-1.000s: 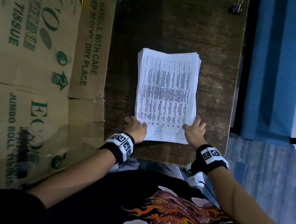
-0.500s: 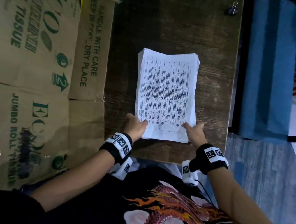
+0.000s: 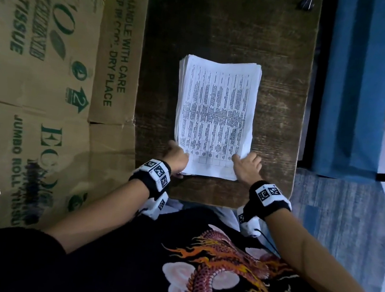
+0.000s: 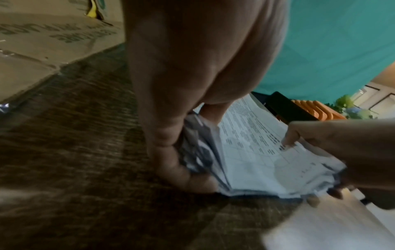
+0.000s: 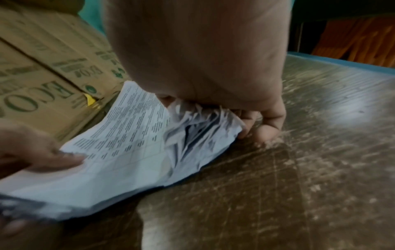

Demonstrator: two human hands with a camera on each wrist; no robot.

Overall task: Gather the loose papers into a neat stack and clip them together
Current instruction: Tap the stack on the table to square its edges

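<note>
Head view: papers [image 3: 215, 114] flat on tabletop [image 3: 283, 59], near corners pinched by left hand [image 3: 177, 156] and right hand [image 3: 248, 166]. Light, floppy, sheets slide (edges ragged); best gripped at both sides. Clip [image 3: 307, 3] far beyond right hand.

The right hand [image 3: 247, 166] now sits with its fingers curled down over the near right corner of the paper stack [image 3: 215, 114], no longer spread flat on the sheet as a second ago; the left hand [image 3: 176, 157] has slid closer against the near left edge, thumb on top; the stack's right edge looks more even, with fewer sheets fanning out.
</note>
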